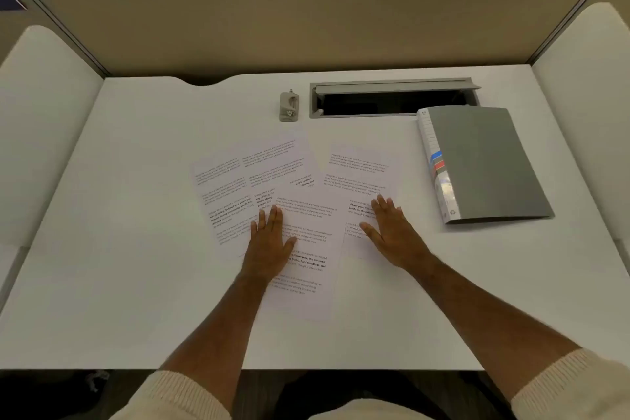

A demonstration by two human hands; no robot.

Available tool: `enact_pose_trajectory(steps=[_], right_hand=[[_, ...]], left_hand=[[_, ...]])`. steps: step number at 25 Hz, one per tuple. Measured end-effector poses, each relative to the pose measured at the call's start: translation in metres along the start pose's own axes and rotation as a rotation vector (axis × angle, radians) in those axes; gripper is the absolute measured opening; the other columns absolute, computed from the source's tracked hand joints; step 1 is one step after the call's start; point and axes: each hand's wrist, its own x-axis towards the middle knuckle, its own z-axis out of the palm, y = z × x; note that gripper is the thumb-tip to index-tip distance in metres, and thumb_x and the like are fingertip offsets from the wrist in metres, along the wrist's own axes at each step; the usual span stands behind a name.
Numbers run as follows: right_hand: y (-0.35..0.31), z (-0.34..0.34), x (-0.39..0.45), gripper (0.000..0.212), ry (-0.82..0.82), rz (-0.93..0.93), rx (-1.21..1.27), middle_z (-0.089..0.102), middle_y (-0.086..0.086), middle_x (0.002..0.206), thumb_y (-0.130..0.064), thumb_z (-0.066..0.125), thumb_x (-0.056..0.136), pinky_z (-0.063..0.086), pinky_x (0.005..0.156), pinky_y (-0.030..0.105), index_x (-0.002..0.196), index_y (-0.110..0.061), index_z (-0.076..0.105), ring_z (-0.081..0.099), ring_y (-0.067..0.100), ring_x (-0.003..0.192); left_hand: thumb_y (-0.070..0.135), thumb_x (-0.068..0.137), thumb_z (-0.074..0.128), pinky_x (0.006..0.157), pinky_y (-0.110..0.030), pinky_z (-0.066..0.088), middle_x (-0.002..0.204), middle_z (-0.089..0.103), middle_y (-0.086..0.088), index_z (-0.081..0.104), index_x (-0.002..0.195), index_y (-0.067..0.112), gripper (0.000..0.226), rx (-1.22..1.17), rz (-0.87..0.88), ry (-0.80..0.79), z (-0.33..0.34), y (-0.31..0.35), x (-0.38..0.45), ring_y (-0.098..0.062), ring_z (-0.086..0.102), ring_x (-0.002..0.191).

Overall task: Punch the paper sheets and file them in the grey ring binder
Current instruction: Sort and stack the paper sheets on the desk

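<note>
Both palms are down flat on the fanned-out printed sheets (300,215) in the middle of the white desk (119,283): the left hand (269,242) presses the overlapping pages on the left of the fan, fingers stretched out and gripping nothing, and the right hand (392,232) lies on the rightmost page, fingers spread and equally empty. This looks like the gathering step, before any punching: the pages lie skewed across one another, so the next move calls for sliding them together and squaring the edges into one stack. The small grey hole punch (289,107) stands beyond the sheets, apart from them, untouched. The grey ring binder (484,164) lies closed to the right of the sheets, just beside the rightmost page, its spine label facing the papers.
</note>
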Motion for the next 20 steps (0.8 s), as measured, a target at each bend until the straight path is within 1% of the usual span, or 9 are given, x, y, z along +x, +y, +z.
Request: enact_pose_trajectory(steps=[3, 6, 8, 10, 12, 13, 15, 17, 20], right_hand=[[0.002, 0.004, -0.004, 0.081, -0.029, 0.027, -0.016, -0.004, 0.005, 0.169, -0.059, 0.028, 0.101, -0.005, 0.123, 0.031, 0.160, -0.012, 0.000, -0.006, 0.020, 0.155], [-0.003, 0.005, -0.008, 0.081, -0.036, 0.029, 0.018, -0.005, 0.004, 0.169, -0.058, 0.031, 0.101, -0.005, 0.122, 0.030, 0.161, -0.013, 0.000, -0.007, 0.019, 0.155], [-0.007, 0.006, -0.010, 0.080, -0.027, -0.009, 0.038, -0.005, 0.002, 0.168, -0.057, 0.033, 0.101, -0.004, 0.123, 0.030, 0.161, -0.014, 0.000, -0.006, 0.019, 0.155], [-0.014, 0.012, -0.015, 0.081, -0.027, -0.078, 0.013, -0.006, 0.001, 0.168, -0.055, 0.038, 0.101, -0.001, 0.125, 0.032, 0.161, -0.014, 0.002, -0.007, 0.017, 0.155], [-0.023, 0.021, -0.020, 0.084, -0.039, -0.174, -0.045, -0.007, 0.001, 0.167, -0.057, 0.042, 0.099, 0.002, 0.127, 0.036, 0.161, -0.014, 0.004, -0.009, 0.016, 0.153], [-0.027, 0.026, -0.022, 0.086, -0.049, -0.218, -0.078, -0.007, 0.002, 0.167, -0.059, 0.041, 0.098, 0.002, 0.127, 0.037, 0.161, -0.014, 0.004, -0.010, 0.017, 0.153], [-0.037, 0.034, -0.025, 0.090, -0.090, -0.276, -0.144, -0.008, 0.004, 0.168, -0.062, 0.041, 0.096, -0.006, 0.125, 0.034, 0.161, -0.013, 0.003, -0.011, 0.019, 0.154], [-0.044, 0.041, -0.027, 0.093, -0.126, -0.290, -0.182, -0.010, 0.006, 0.168, -0.061, 0.047, 0.096, -0.011, 0.122, 0.030, 0.160, -0.012, 0.001, -0.012, 0.022, 0.154], [-0.050, 0.046, -0.030, 0.098, -0.141, -0.276, -0.182, -0.012, 0.009, 0.167, -0.057, 0.055, 0.094, -0.006, 0.125, 0.035, 0.160, -0.008, 0.001, -0.013, 0.024, 0.154]], left_hand=[[0.044, 0.105, 0.043, 0.127, -0.041, -0.008, 0.171, -0.008, -0.002, -0.003, 0.163, 0.012, 0.081, 0.003, -0.023, -0.001, -0.002, 0.000, -0.001, -0.024, -0.016, 0.156], [0.048, 0.103, 0.044, 0.128, -0.042, -0.003, 0.171, -0.005, -0.001, -0.001, 0.163, 0.015, 0.082, -0.032, -0.045, 0.021, -0.005, 0.003, -0.004, -0.024, -0.012, 0.157], [0.055, 0.100, 0.048, 0.128, -0.041, 0.002, 0.172, 0.002, -0.002, 0.003, 0.163, 0.015, 0.088, -0.088, -0.113, 0.065, -0.005, 0.002, -0.010, -0.023, -0.004, 0.158], [0.065, 0.093, 0.054, 0.126, -0.040, 0.014, 0.169, 0.016, -0.006, 0.012, 0.162, 0.013, 0.096, -0.107, -0.186, 0.142, -0.003, 0.004, -0.018, -0.026, 0.011, 0.157], [0.070, 0.086, 0.060, 0.121, -0.042, 0.029, 0.162, 0.031, -0.009, 0.023, 0.158, 0.011, 0.101, -0.062, -0.227, 0.224, 0.000, 0.007, -0.027, -0.028, 0.028, 0.150], [0.072, 0.083, 0.063, 0.117, -0.044, 0.035, 0.158, 0.037, -0.010, 0.029, 0.155, 0.011, 0.101, -0.036, -0.238, 0.252, 0.002, 0.008, -0.030, -0.029, 0.035, 0.145], [0.073, 0.078, 0.066, 0.107, -0.047, 0.043, 0.148, 0.044, -0.010, 0.036, 0.149, 0.011, 0.099, 0.007, -0.260, 0.281, 0.005, 0.010, -0.033, -0.030, 0.045, 0.134], [0.074, 0.074, 0.068, 0.101, -0.050, 0.044, 0.143, 0.047, -0.009, 0.039, 0.146, 0.011, 0.100, 0.029, -0.299, 0.277, 0.007, 0.010, -0.034, -0.030, 0.048, 0.127], [0.072, 0.072, 0.073, 0.100, -0.052, 0.043, 0.139, 0.048, -0.009, 0.040, 0.146, 0.011, 0.101, 0.001, -0.344, 0.262, 0.008, 0.011, -0.033, -0.031, 0.049, 0.125]])
